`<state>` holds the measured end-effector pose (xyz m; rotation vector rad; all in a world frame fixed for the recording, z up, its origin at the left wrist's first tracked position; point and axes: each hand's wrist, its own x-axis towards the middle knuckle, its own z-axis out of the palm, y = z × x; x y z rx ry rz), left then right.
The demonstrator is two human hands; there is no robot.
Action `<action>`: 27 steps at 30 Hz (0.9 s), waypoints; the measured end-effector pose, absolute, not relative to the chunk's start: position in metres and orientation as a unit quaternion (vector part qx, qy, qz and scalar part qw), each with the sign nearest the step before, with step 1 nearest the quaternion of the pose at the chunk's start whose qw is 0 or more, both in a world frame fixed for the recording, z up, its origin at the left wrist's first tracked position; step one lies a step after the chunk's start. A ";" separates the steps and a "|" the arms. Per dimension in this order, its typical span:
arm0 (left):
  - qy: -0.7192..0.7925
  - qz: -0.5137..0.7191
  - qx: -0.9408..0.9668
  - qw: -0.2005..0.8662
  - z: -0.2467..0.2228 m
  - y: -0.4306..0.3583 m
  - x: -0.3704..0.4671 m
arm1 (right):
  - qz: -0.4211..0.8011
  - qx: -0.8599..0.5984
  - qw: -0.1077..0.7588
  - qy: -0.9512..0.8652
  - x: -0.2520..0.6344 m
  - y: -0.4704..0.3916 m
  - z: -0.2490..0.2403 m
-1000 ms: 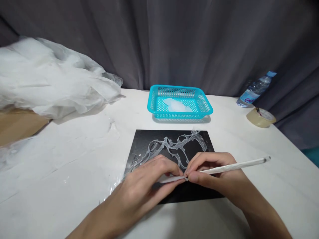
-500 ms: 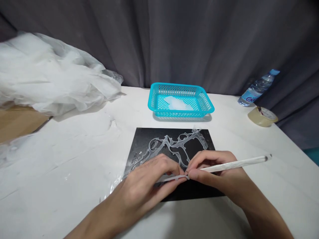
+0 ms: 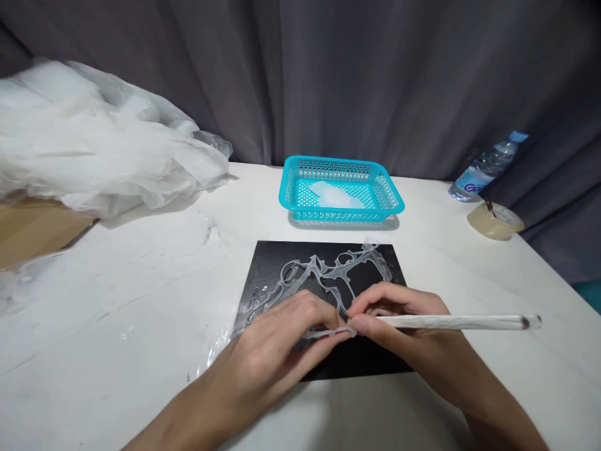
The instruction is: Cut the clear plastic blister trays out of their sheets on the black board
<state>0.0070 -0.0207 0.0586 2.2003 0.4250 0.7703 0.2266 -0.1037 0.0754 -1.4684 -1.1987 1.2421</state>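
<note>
My left hand point(image 3: 284, 341) pinches a thin, translucent whitish strip point(image 3: 323, 333) between thumb and fingers over the black board point(image 3: 338, 365). Close against its fingertips, my right hand point(image 3: 406, 319) grips a slim white-wrapped, pen-like tool point(image 3: 455, 322). The tool's dark back end points right, and its tip is hidden by my fingers near the strip's end. Behind both hands, a translucent curly openwork piece point(image 3: 307, 272) lies across the board, its lower part covered by my hands.
A turquoise basket point(image 3: 342, 216) with white translucent pieces point(image 3: 335, 195) stands behind the board. To the right are a water bottle point(image 3: 486, 166) and a tape roll point(image 3: 493, 222). White filmy material point(image 3: 103, 138) is heaped at left beside brown cardboard point(image 3: 40, 228). A grey curtain point(image 3: 338, 75) hangs behind.
The tool's back end has swung down and right, so it now lies nearly level. My right hand has tilted slightly with it; my left hand has hardly moved.
</note>
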 end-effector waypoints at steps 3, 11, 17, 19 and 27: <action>0.142 0.315 0.863 0.368 0.060 -0.020 0.009 | 0.491 -0.591 0.434 -0.470 0.224 -0.103 0.073; 0.186 0.285 0.850 0.403 0.061 -0.022 0.005 | 0.506 -0.599 0.442 -0.436 0.225 -0.102 0.077; 0.209 0.301 0.837 0.406 0.060 -0.022 0.006 | 0.514 -0.595 0.436 -0.437 0.229 -0.102 0.081; 0.212 0.307 0.834 0.407 0.060 -0.021 0.007 | 0.504 -0.594 0.434 -0.452 0.230 -0.101 0.081; 0.232 0.288 0.825 0.426 0.071 -0.019 0.010 | 0.538 -0.563 0.473 -0.412 0.233 -0.102 0.078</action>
